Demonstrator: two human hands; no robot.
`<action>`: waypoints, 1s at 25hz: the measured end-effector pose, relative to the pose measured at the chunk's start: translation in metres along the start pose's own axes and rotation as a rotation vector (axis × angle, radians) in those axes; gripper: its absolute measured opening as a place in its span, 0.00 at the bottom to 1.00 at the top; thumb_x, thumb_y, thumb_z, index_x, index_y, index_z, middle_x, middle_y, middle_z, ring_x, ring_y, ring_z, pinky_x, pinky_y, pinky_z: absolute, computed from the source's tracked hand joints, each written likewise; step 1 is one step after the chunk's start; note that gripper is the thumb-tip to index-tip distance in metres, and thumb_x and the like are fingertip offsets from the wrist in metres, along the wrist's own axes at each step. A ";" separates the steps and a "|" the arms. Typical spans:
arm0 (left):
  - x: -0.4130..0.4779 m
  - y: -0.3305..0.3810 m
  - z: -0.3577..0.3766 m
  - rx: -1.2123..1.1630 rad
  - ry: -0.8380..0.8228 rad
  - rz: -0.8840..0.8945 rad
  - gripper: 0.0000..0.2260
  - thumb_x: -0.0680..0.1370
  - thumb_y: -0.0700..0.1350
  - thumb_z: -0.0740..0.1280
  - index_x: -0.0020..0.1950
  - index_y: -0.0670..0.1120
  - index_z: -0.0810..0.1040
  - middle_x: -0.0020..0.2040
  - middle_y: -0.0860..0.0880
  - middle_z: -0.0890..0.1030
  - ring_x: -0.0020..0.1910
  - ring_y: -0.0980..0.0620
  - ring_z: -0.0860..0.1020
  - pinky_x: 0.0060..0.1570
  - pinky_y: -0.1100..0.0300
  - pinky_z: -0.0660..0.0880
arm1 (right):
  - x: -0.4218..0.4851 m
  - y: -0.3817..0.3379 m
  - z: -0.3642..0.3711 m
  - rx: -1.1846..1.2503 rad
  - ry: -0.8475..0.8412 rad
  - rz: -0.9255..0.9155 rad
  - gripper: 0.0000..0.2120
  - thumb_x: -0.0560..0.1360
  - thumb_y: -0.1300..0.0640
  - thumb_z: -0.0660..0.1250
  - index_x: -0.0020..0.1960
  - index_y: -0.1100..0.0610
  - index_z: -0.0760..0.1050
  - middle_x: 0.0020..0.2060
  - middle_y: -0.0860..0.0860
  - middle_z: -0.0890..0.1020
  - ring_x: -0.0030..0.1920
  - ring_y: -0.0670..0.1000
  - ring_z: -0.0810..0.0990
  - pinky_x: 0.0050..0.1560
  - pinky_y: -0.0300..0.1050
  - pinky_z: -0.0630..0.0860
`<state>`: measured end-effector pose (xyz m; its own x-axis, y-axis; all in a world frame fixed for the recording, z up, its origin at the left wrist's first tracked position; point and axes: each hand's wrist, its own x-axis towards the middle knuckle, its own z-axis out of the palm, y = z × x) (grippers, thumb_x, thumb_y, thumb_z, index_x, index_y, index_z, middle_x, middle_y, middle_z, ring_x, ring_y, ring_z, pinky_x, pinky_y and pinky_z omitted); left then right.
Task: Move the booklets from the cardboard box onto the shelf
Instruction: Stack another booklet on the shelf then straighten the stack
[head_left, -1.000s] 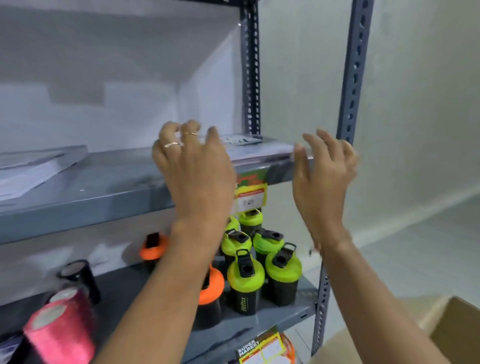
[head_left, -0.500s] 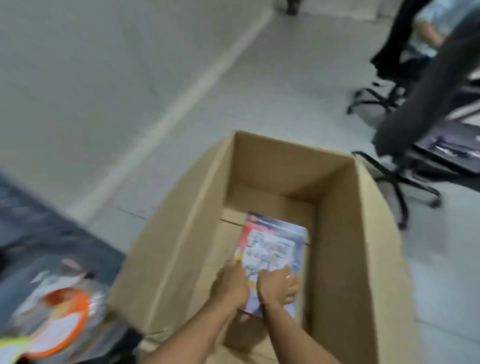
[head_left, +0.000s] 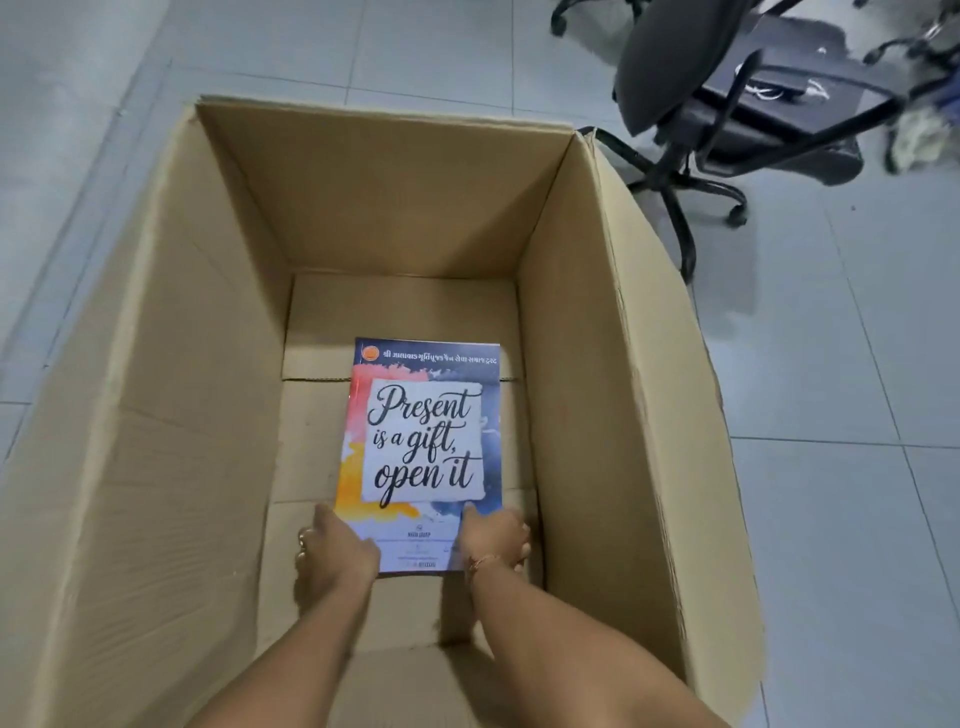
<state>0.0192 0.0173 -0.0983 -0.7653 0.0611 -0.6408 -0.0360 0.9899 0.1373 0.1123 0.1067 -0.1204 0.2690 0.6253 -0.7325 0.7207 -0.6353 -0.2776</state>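
A large open cardboard box stands on the floor below me. On its bottom lies a colourful booklet with the words "Present is a gift, open it" on its cover. My left hand grips the booklet's near left corner, fingers curled under the edge. At the near right corner my right hand holds it, thumb on the cover. Whether more booklets lie beneath it is hidden. The shelf is out of view.
A black office chair with a wheeled base stands on the grey tiled floor at the upper right, close to the box's far right corner. A dark bag or case lies behind the chair.
A second ago both hands were at the shelf edge. I have since turned down to the box, and both hands now hold the booklet's near corners; the view has steadied and moved closer.
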 end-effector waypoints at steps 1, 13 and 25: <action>0.001 0.000 -0.007 0.055 0.001 0.006 0.16 0.75 0.41 0.66 0.61 0.41 0.70 0.61 0.38 0.72 0.61 0.37 0.72 0.57 0.46 0.72 | 0.001 -0.003 -0.003 0.041 -0.012 0.025 0.24 0.72 0.51 0.68 0.62 0.63 0.70 0.64 0.60 0.73 0.66 0.62 0.68 0.66 0.54 0.68; -0.160 -0.036 -0.219 -0.335 0.717 0.650 0.14 0.77 0.38 0.64 0.63 0.39 0.76 0.56 0.40 0.82 0.55 0.42 0.79 0.51 0.57 0.72 | -0.211 -0.066 -0.066 0.703 0.018 -0.658 0.24 0.72 0.50 0.66 0.54 0.71 0.70 0.55 0.65 0.72 0.61 0.64 0.69 0.61 0.53 0.65; -0.433 -0.250 -0.419 -0.460 2.036 0.292 0.21 0.78 0.44 0.62 0.69 0.39 0.69 0.55 0.39 0.77 0.52 0.53 0.70 0.54 0.74 0.64 | -0.623 -0.064 -0.157 1.136 -0.661 -1.814 0.30 0.71 0.43 0.67 0.67 0.59 0.71 0.55 0.64 0.79 0.52 0.52 0.75 0.59 0.57 0.73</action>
<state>0.0907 -0.3099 0.4614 -0.2199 -0.3369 0.9155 0.3119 0.8649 0.3932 -0.0010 -0.1711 0.4520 -0.4100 0.6267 0.6627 -0.7411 0.1946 -0.6426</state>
